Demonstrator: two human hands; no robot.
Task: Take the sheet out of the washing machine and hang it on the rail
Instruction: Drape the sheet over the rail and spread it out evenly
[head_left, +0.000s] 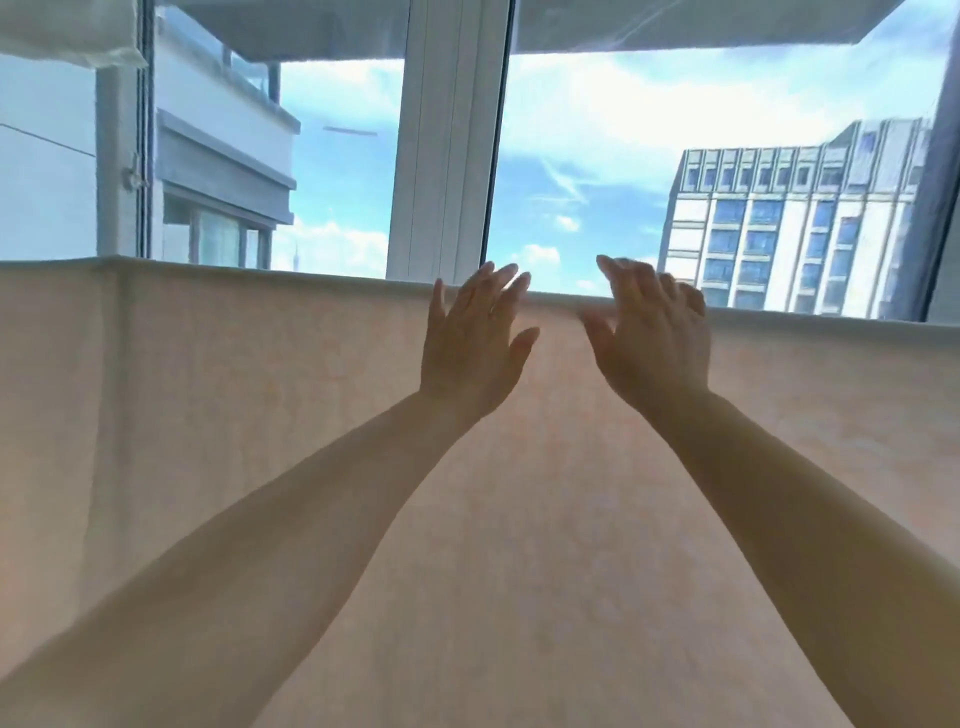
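From the head camera we see the sheet (519, 519) already draped over the rail, its top fold running across the frame in front of the window frame (447, 140); the rail itself is hidden under the cloth. Our left hand (475, 345) and right hand (652, 340) are raised near the fold, fingers spread and loose, gripping nothing; we cannot tell whether the palms touch the cloth. The hanging looks nearly done, probably only smoothing left.

The risk we judge is uneven drape: if more cloth hangs on one side, its weight could drag the sheet off the rail, and a hard sideways stroke could bunch it. Beyond the glass stand a tall building (789, 228) on the right and balconies (223, 156) on the left. Nothing blocks our hands.
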